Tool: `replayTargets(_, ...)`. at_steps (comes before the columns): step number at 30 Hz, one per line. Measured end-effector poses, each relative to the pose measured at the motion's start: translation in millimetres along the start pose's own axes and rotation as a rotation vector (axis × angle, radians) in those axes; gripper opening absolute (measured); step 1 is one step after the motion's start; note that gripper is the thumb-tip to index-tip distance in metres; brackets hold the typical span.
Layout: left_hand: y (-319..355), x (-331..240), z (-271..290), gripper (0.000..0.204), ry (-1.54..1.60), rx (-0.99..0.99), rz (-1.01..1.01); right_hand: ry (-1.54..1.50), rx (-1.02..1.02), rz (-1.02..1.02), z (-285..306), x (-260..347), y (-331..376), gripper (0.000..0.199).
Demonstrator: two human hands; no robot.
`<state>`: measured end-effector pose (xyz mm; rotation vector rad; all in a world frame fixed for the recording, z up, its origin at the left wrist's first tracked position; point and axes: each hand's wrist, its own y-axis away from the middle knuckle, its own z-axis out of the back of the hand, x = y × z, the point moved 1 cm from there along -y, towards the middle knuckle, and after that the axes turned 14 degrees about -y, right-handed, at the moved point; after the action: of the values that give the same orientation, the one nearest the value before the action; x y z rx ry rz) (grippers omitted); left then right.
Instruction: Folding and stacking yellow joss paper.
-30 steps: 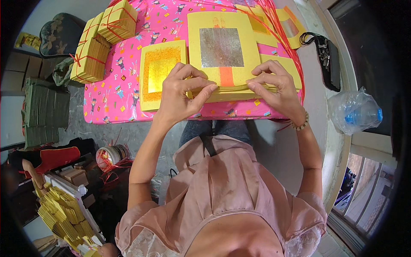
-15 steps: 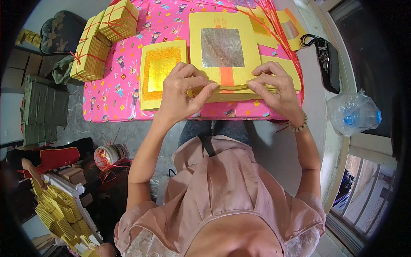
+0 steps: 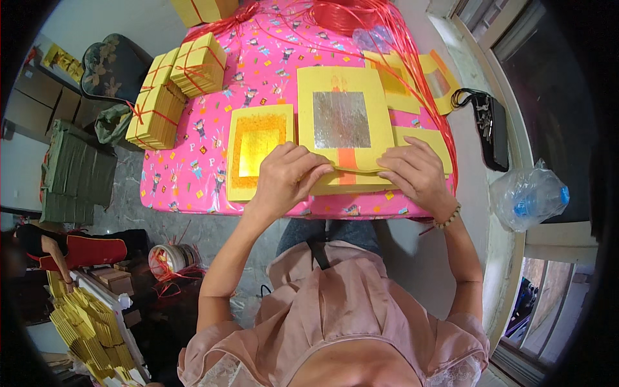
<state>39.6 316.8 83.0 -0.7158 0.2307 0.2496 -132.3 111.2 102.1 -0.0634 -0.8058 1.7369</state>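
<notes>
Head view: hands nearly closed, pinching yellow sheets.

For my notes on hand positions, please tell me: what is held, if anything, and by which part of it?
The silver-marked paper, by its near edge: the left hand toward the left end, the right hand toward the right.

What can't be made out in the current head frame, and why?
Head view: silver-panelled yellow paper, near corners hidden by left hand and right hand; layers pinched too thin to count.
Head view: gold-panelled yellow paper, near-right corner hidden by left hand.
Head view: yellow stack, top cut off by upper edge.
Head view: co-worker, head lost in blur and darkness at left rim.
</notes>
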Motion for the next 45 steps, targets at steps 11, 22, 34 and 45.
replayTargets(11,-36,-4,7,0.049,-0.2,-0.246,-0.005,-0.364,-0.141,-0.294,12,-45,-60,0.022)
replayTargets(22,-67,-2,-37,0.073,-0.341,0.112,-0.149,-0.461,-0.119,-0.543,-15,-131,-109,0.03)
replayTargets(34,-71,22,-56,0.073,-0.316,0.246,-0.104,-0.187,-0.039,-0.374,-33,-146,-140,0.03)
replayTargets(45,-73,23,-58,0.07,-0.325,0.273,-0.104,-0.323,0.165,-0.478,-50,-133,-146,0.035)
